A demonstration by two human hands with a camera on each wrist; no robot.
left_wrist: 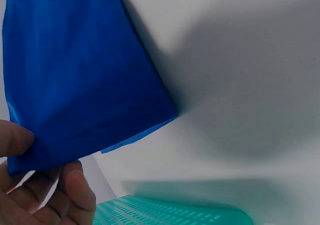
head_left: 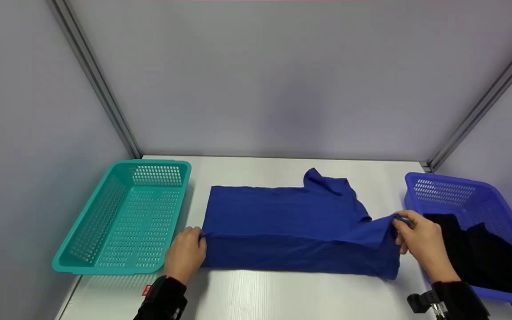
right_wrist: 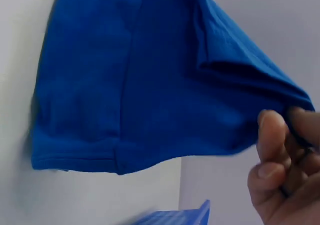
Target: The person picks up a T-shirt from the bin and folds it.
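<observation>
A blue shirt [head_left: 278, 211] lies folded on the white table, with a darker strip along its near side and a bunched part at its far right. My left hand [head_left: 186, 254] pinches the left end of the strip's upper edge. In the left wrist view, thumb and fingers [left_wrist: 77, 187] of that hand take hold of the cloth's corner [left_wrist: 95, 75]. My right hand [head_left: 422, 238] pinches the right end of the cloth and holds it raised. The right wrist view shows the hemmed blue cloth [right_wrist: 155, 100] stretching up to the fingers [right_wrist: 272, 135].
On the left stands a teal plastic basket [head_left: 62, 262] with nothing in it. A purple basket [head_left: 482, 186] at the right holds black cloth [head_left: 487, 258]. Grey panels [head_left: 291, 80] enclose the table [head_left: 256, 295] at the back and sides.
</observation>
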